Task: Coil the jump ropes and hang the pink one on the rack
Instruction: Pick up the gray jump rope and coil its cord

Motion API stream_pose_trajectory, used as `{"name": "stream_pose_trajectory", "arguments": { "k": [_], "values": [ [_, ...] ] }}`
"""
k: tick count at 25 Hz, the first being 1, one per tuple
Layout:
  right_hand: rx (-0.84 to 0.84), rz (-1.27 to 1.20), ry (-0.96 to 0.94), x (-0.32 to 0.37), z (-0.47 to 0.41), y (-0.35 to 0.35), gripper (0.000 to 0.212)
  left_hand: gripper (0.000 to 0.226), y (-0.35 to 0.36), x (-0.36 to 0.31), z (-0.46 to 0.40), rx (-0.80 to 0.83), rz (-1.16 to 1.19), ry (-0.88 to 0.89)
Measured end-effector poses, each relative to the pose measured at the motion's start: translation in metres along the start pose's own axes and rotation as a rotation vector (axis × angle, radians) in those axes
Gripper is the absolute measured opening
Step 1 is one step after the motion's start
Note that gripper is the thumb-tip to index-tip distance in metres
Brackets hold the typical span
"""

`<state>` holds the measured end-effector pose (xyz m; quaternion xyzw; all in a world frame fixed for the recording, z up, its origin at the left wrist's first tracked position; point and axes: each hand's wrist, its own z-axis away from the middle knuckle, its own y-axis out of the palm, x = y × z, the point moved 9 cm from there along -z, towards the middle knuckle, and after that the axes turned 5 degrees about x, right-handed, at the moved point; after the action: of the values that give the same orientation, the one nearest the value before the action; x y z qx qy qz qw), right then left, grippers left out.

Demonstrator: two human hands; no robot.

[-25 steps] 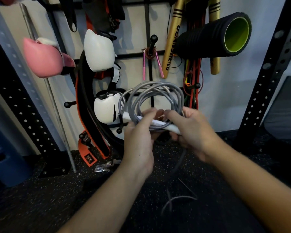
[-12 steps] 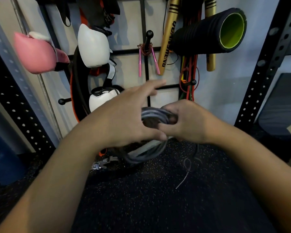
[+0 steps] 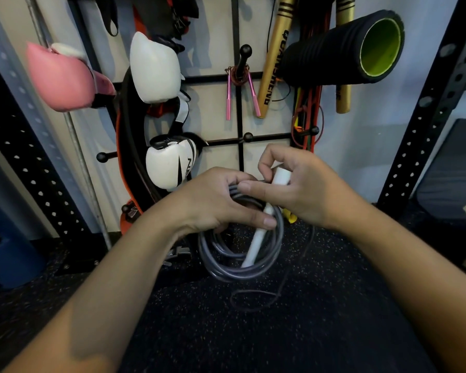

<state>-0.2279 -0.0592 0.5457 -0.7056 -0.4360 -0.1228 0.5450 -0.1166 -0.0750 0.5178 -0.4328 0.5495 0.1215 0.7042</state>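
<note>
A grey jump rope (image 3: 240, 267) hangs in a coil below my hands, with one white handle (image 3: 256, 243) slanting down across it. My left hand (image 3: 213, 203) grips the top of the coil, thumb pressed on that handle. My right hand (image 3: 299, 184) pinches the second white handle (image 3: 280, 177) just above the coil. The pink jump rope (image 3: 240, 84) hangs on a black peg of the wall rack (image 3: 238, 146), its two pink handles pointing down.
Pink (image 3: 62, 76) and white boxing gloves (image 3: 154, 68), an orange-black belt, gold sticks (image 3: 275, 57) and a black foam roller (image 3: 342, 47) fill the rack. Perforated black uprights (image 3: 425, 117) stand at both sides. A thin dark cord (image 3: 253, 300) lies on the speckled floor.
The coil has dropped from upright in front of the rack to hanging below my hands. My left hand now grips its top, and my right hand has lifted the second white handle.
</note>
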Motion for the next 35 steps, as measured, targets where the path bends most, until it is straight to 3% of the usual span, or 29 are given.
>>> {"name": "stream_pose_trajectory", "arguments": {
  "k": [4, 6, 9, 11, 14, 18, 20, 23, 26, 29, 30, 32, 35],
  "values": [
    [-0.018, 0.104, 0.056, -0.011, 0.000, 0.009, 0.048, 0.025, 0.003, 0.006, -0.003, -0.015, -0.040, 0.000],
    [-0.029, 0.034, 0.120, -0.017, -0.001, 0.002, 0.060, 0.031, -0.004, 0.010, -0.003, -0.072, 0.008, -0.003],
    [-0.070, -0.262, 0.284, -0.041, 0.004, -0.015, 0.081, 0.049, -0.030, 0.022, -0.003, -0.286, 0.329, 0.022],
    [-0.014, -0.337, 0.318, -0.047, 0.006, -0.009, 0.083, 0.052, -0.037, 0.030, -0.002, -0.449, 0.594, 0.066],
    [0.030, -0.497, 0.345, -0.044, 0.009, 0.022, 0.072, 0.040, -0.023, 0.041, 0.003, -0.691, 0.849, 0.048],
    [-0.190, -0.642, 0.224, -0.038, 0.009, 0.029, 0.031, 0.037, -0.012, 0.045, 0.010, -0.835, 0.926, 0.057],
    [-0.184, -0.671, 0.222, -0.042, 0.007, 0.029, 0.030, 0.049, -0.017, 0.040, 0.006, -0.737, 0.865, 0.064],
    [-0.128, -0.545, 0.236, -0.040, 0.002, 0.014, 0.029, 0.093, -0.041, 0.030, 0.010, -0.607, 0.592, 0.060],
    [0.133, -0.218, 0.200, -0.026, 0.002, 0.003, 0.036, 0.115, -0.072, -0.005, 0.029, -0.488, 0.039, 0.118],
    [0.387, -0.022, 0.156, -0.016, 0.006, 0.023, 0.045, 0.117, -0.049, -0.020, 0.033, -0.140, -0.527, -0.045],
    [0.415, -0.032, 0.125, -0.011, 0.005, 0.030, 0.045, 0.115, -0.035, -0.015, 0.028, -0.036, -0.556, -0.085],
    [0.396, -0.113, 0.074, -0.004, 0.003, 0.034, 0.044, 0.096, -0.006, -0.004, 0.015, 0.099, -0.357, -0.072],
    [0.323, -0.226, 0.110, -0.007, 0.003, 0.027, 0.048, 0.047, 0.006, 0.017, 0.000, 0.074, 0.020, -0.062]
  ]
}}
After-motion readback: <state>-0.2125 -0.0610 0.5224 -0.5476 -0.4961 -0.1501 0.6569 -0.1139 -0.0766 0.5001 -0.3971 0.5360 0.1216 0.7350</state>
